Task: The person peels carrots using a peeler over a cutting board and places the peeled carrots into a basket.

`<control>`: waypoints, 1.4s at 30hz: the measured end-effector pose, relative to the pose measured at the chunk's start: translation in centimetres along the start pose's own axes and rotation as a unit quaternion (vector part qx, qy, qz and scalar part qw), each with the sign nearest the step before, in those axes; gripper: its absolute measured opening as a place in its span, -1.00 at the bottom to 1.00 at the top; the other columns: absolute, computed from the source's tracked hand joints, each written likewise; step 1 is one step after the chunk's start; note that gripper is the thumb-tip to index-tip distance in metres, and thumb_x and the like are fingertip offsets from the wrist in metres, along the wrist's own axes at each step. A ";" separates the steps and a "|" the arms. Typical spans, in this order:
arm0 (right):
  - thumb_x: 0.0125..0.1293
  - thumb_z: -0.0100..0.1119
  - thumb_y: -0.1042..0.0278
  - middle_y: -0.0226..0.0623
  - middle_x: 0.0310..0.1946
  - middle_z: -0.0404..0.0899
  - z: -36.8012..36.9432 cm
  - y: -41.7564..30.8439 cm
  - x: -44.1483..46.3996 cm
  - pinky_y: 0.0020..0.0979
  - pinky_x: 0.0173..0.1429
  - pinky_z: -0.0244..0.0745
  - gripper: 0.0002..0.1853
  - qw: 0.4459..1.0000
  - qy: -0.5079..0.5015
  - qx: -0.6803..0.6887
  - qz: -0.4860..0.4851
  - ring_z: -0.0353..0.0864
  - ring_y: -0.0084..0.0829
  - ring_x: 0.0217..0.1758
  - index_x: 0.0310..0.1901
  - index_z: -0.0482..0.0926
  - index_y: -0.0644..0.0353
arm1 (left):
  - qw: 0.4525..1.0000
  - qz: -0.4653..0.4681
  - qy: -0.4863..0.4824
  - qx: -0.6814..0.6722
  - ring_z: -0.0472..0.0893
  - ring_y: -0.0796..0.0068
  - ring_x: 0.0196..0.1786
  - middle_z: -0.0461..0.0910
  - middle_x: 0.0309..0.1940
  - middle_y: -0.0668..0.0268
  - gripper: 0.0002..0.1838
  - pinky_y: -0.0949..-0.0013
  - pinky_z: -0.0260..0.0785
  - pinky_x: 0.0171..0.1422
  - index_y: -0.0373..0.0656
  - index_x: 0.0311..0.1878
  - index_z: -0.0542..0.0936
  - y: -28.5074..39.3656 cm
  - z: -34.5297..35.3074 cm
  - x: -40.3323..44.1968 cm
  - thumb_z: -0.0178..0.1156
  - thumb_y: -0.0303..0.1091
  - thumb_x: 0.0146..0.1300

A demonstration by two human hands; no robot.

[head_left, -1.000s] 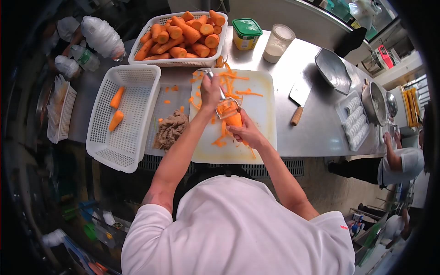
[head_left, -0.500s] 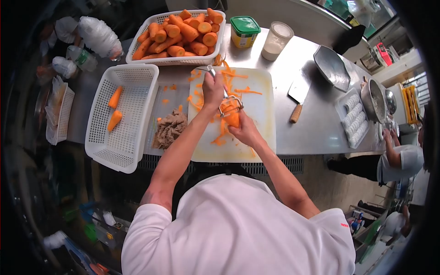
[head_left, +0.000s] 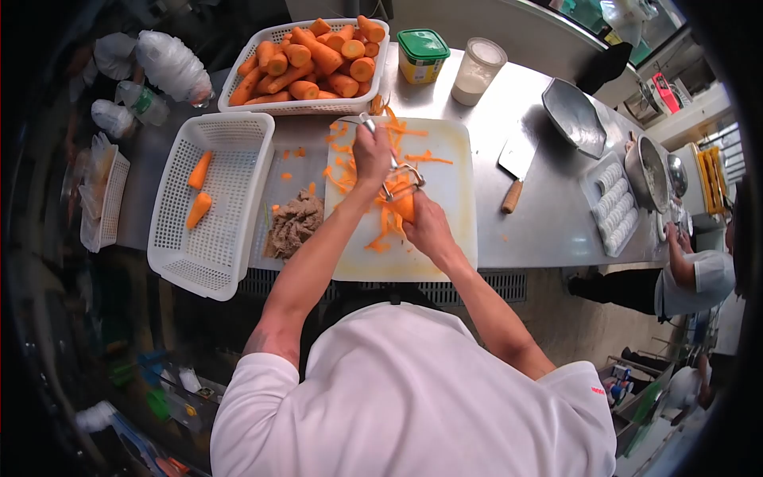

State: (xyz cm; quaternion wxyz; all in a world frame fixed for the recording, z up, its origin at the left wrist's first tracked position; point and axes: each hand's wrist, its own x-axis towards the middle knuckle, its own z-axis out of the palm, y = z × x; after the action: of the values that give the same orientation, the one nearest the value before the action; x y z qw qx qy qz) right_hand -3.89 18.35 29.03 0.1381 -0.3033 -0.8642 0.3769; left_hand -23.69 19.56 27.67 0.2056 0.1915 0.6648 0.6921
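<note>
At the centre of the steel table (head_left: 548, 230), the white cutting board (head_left: 453, 238) served as the clock centre; its near edge projected slightly beyond the table's near edge. The held carrot (head_left: 404, 207) was positioned over the board, its upper end inside the peeler (head_left: 367, 121) frame. The left hand (head_left: 373, 157) had its fingers clamped around the peeler handle. The right hand (head_left: 430, 226) had its fingers clamped on the carrot's lower part.

Bare steel separated the board from one cleaver (head_left: 517, 163) at 3 o'clock, leaving lateral room beside the right hand. At 9 o'clock, a brown crumpled mass (head_left: 296, 224) lay near the board's left edge, restricting that side. Orange peelings (head_left: 431, 157) covered parts of the board.

Containers:
- 9 o'clock: one white basket (head_left: 176, 238), two carrots (head_left: 199, 211) inside; its near end overhung the table edge.
- 11 o'clock: one heaped basket (head_left: 238, 94), over a dozen carrots; overlap prevented an exact count.
- 12 o'clock: one green-lidded tub (head_left: 423, 57), closed; contents not visible.
- 1 o'clock: one translucent container (head_left: 478, 71), holding pale material.
- 2 o'clock: one dark tray (head_left: 574, 118).
- 3 o'clock, far right: one shallow tray (head_left: 594, 191) of white pieces in rows, beside one metal bowl (head_left: 648, 171).
</note>
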 end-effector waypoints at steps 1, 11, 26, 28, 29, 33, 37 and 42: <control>0.03 0.18 0.63 0.28 -0.19 0.57 -0.1 0.0 -0.1 0.00 0.05 0.49 -0.35 1.000 -0.001 -0.001 -0.004 0.53 0.30 -0.03 0.24 0.28 0.33 | 0.997 0.016 0.008 0.070 0.57 0.44 -0.58 0.49 -0.64 0.26 -0.70 0.31 0.42 -0.49 -0.22 -0.26 0.33 -1.0 -0.1 0.9 0.01 -0.16 0.48; 0.23 0.29 0.39 -0.31 -0.24 0.55 -1.8 -0.3 0.2 -0.47 -0.26 0.51 -0.25 0.892 -0.146 0.388 0.181 0.60 -0.47 -0.30 0.39 0.11 0.06 | 0.997 0.011 -0.060 -0.039 0.50 0.46 -0.67 0.47 -0.64 0.33 -0.71 0.33 0.34 -0.57 -0.17 -0.31 0.35 1.5 0.1 -1.3 -0.01 -0.16 0.48; 0.17 0.17 0.48 0.18 -0.14 0.63 0.1 0.7 -0.5 -0.07 0.06 0.52 -0.40 0.998 -0.007 0.052 0.041 0.60 0.21 -0.03 0.28 0.29 0.23 | 0.998 0.022 -0.050 0.012 0.50 0.49 -0.64 0.48 -0.61 0.32 -0.73 0.32 0.39 -0.54 -0.18 -0.29 0.35 1.1 0.9 -2.1 0.04 -0.20 0.46; 0.16 0.18 0.48 0.19 -0.14 0.63 0.2 0.7 -0.6 -0.06 0.07 0.51 -0.41 0.998 -0.015 0.040 0.046 0.60 0.22 -0.03 0.27 0.30 0.24 | 0.999 0.020 0.027 0.039 0.56 0.43 -0.61 0.47 -0.63 0.28 -0.71 0.27 0.41 -0.49 -0.22 -0.26 0.36 -1.4 -0.8 1.0 0.02 -0.17 0.46; 0.18 0.20 0.47 0.11 -0.17 0.64 -0.1 1.0 -1.0 -0.10 0.00 0.53 -0.38 0.998 -0.005 0.043 0.035 0.63 0.12 -0.09 0.29 0.26 0.23 | 0.993 0.017 0.097 0.065 0.61 0.37 -0.58 0.47 -0.65 0.24 -0.68 0.23 0.43 -0.45 -0.25 -0.23 0.37 -1.8 -1.8 2.4 0.00 -0.14 0.47; 0.27 0.22 0.43 -0.19 -0.21 0.62 -2.2 1.3 -0.9 -0.32 -0.26 0.52 -0.31 0.888 -0.124 0.422 0.134 0.63 -0.32 -0.32 0.38 0.12 0.11 | 0.997 -0.034 0.053 -0.038 0.54 0.42 -0.63 0.48 -0.66 0.29 -0.71 0.30 0.39 -0.48 -0.22 -0.27 0.36 1.4 -3.1 1.6 0.00 -0.18 0.46; 0.31 0.21 0.42 -0.33 -0.18 0.55 -1.9 -0.1 -0.2 -0.46 -0.35 0.43 -0.25 0.871 -0.185 0.425 0.162 0.51 -0.56 -0.39 0.44 0.01 0.03 | 0.997 -0.027 -0.056 -0.051 0.51 0.49 -0.64 0.48 -0.66 0.31 -0.72 0.36 0.37 -0.51 -0.19 -0.28 0.35 2.5 -0.1 -3.0 0.01 -0.17 0.46; 0.24 0.24 0.41 -0.12 -0.10 0.59 -1.7 -0.6 -0.8 -0.31 -0.28 0.52 -0.28 0.965 -0.110 0.217 0.097 0.60 -0.35 -0.37 0.40 0.12 0.11 | 0.996 -0.057 0.052 -0.054 0.53 0.45 -0.63 0.48 -0.66 0.28 -0.71 0.32 0.38 -0.51 -0.20 -0.29 0.36 -0.1 -3.4 1.6 0.03 -0.16 0.46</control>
State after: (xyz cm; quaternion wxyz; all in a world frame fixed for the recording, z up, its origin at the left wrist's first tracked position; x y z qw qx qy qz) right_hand -2.74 18.48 30.60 0.0672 -0.3054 -0.7381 0.5979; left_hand -26.85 17.60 27.45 0.2200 0.1053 0.6464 0.7229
